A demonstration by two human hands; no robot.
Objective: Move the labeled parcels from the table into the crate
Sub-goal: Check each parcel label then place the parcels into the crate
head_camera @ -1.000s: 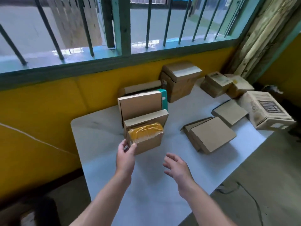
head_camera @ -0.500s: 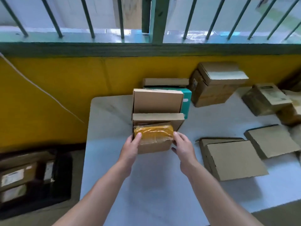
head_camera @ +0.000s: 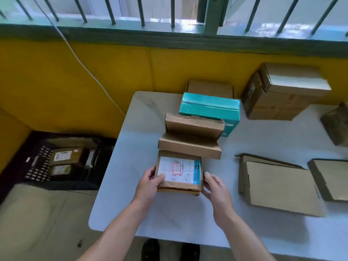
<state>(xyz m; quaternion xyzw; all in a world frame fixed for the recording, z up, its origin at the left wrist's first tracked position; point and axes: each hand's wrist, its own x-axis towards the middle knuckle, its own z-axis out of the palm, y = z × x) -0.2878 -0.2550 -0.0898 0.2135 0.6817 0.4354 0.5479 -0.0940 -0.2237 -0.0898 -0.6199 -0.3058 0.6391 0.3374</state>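
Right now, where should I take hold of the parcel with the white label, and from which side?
Probably by its left and right edges, hands coming from the near side. The labelled parcel lies label up with a brown box close behind, blocking the far edge. The left hand grips the left edge, thumb on the label; the right hand is at the right edge.

The parcel (head_camera: 179,174) is a flat brown box, held level with its white, red-marked label facing up. It sits at the near end of a row of boxes (head_camera: 190,146) on the tabletop (head_camera: 131,166). The left hand (head_camera: 148,182) grips its left edge, thumb on the label, and the right hand (head_camera: 216,189) touches its right edge. The black perforated crate (head_camera: 37,162) sits on the floor left of the tabletop, holding labelled parcels (head_camera: 66,157).
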